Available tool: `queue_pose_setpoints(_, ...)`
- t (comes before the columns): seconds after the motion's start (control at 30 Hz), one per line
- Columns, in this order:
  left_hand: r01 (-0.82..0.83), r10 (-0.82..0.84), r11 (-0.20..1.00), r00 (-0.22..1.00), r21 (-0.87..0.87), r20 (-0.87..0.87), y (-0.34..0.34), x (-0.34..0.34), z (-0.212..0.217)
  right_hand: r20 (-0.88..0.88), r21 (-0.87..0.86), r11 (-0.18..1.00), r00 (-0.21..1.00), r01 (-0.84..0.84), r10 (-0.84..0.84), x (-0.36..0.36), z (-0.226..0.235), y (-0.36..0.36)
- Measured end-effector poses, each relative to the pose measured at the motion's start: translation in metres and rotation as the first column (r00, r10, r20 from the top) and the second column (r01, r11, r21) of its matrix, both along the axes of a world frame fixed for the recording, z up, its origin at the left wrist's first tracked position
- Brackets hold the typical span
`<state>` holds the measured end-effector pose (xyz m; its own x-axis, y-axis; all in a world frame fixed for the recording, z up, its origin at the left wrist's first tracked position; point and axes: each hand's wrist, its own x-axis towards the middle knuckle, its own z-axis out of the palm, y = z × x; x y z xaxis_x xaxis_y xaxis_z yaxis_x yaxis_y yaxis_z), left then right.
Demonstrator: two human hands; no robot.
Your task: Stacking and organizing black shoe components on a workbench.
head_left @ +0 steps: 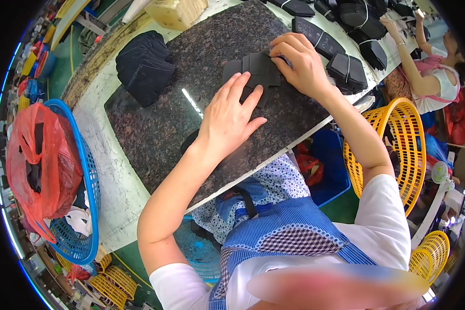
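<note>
Several flat black cut pieces, perhaps fabric or leather, lie overlapping on a dark speckled stone slab. My left hand rests with fingers stretched out, its fingertips on the near left part of these pieces. At their far right corner, my right hand has its thumb and fingers bent together on the edge of a piece. The fingers partly cover that edge. To the left on the slab sits a fanned stack of dark fabric pieces.
Banded bundles of black pieces line the table beyond the slab. At the left stands a blue basket with a red plastic bag. A yellow basket is at the right, near a co-worker. A pale block lies at the back.
</note>
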<state>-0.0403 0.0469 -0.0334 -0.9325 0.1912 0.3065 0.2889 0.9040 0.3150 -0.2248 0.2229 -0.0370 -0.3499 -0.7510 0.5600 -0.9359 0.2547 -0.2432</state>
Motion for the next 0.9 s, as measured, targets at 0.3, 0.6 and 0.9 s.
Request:
queue_pose_setpoints(0.3,-0.015,0.015,0.999,1.000,0.029,0.012,-0.003,-0.003,0.005,-0.050,-0.153,0.983,0.995,-0.098,0.091,0.038,0.022,0.015)
queue_pose_setpoints(0.6,-0.160,0.124,0.926,0.984,0.341,0.125,-0.017,-0.013,0.011,0.606,-0.379,0.901,0.793,0.209,0.071,0.040,0.013,-0.010)
queue_pose_setpoints(0.9,-0.084,0.021,0.526,0.996,0.846,0.086,-0.029,-0.018,0.022,0.673,-0.489,0.834,0.719,0.256,0.173,0.030,0.036,-0.018)
